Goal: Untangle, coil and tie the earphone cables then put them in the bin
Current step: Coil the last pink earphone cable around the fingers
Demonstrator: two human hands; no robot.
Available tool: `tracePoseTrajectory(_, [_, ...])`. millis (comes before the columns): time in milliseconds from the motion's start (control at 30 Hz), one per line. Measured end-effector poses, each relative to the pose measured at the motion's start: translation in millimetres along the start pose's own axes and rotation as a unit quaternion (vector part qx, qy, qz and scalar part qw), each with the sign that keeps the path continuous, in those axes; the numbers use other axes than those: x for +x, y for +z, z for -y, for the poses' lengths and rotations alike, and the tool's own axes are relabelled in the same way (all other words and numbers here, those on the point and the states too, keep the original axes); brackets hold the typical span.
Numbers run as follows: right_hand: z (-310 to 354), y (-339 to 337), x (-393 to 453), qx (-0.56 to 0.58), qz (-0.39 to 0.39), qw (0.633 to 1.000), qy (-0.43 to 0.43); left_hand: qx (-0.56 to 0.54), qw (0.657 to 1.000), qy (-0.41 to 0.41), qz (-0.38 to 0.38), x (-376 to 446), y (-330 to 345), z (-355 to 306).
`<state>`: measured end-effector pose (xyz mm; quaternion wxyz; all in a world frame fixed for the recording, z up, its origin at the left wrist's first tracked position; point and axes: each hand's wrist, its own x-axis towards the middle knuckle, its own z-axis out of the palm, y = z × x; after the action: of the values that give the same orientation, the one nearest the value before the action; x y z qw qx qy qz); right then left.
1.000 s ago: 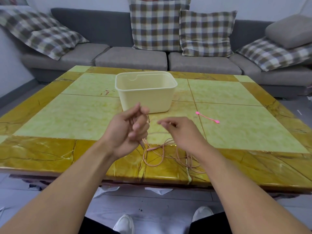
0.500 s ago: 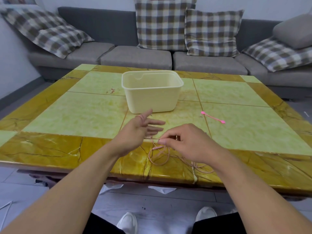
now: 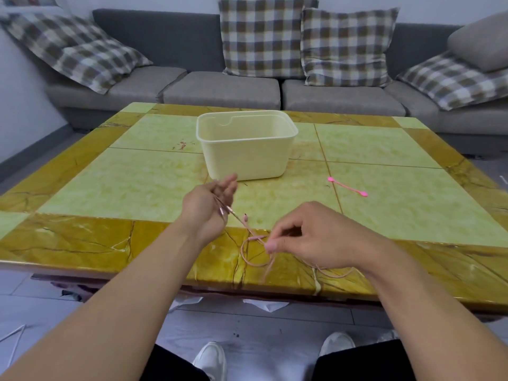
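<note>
Two hands work over one thin pink cable (image 3: 255,257), looped loosely on the glossy marble-like table (image 3: 110,188). Left hand (image 3: 209,207) holds a strand between nearly straight fingers; right hand (image 3: 310,237) pinches it near the plug. One cream plastic bin (image 3: 244,152), rectangular, stands behind, one pink tie (image 3: 347,186) to the right.

arms (image 3: 115,306): bare, no sleeves | trousers (image 3: 362,361): black | shoes (image 3: 211,358): white
</note>
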<state>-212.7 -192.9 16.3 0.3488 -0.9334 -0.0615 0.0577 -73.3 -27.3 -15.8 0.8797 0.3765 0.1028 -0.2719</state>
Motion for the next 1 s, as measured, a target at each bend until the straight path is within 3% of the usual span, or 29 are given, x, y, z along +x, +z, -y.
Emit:
tracePoseTrajectory(133, [-9, 8, 5, -0.091, 0.045, 0.994, 0.044, -0.041, 0.998, -0.041, 0.003, 2, -9, -14])
tracePoseTrajectory(267, [-4, 2, -2, -0.120, 0.059, 0.990, 0.052, 0.075, 0.995, -0.045, 0.043, 2, -8, -14])
tracePoseTrajectory(467, [9, 1, -6, -0.098, 0.068, 0.993, 0.006, 0.276, 0.951, 0.079, 0.111, -9, -1, 21])
tracePoseTrajectory(567, [13, 0, -6, -0.077, 0.045, 0.996, -0.017, 0.405, 0.893, 0.096, 0.172, -12, -1, 33])
tracePoseTrajectory(700, [3, -11, -4, -0.035, -0.053, 0.997, -0.037, 0.608, 0.737, 0.070, 0.285, -36, 11, 31])
tracePoseTrajectory(733, [-2, -14, -4, -0.040, -0.077, 0.996, -0.036, 0.616, 0.727, 0.043, 0.300, -39, 13, 30])
tracePoseTrajectory(867, [-28, -17, 1, -0.049, -0.150, 0.987, -0.021, 0.528, 0.782, -0.090, 0.319, -35, 14, 25])
tracePoseTrajectory(933, [-35, -14, 5, -0.014, -0.164, 0.986, -0.023, 0.532, 0.784, -0.073, 0.312, -36, 14, 24])
tracePoseTrajectory(1000, [-40, -12, 9, -0.006, -0.151, 0.988, -0.016, 0.594, 0.757, -0.019, 0.271, -35, 11, 29])
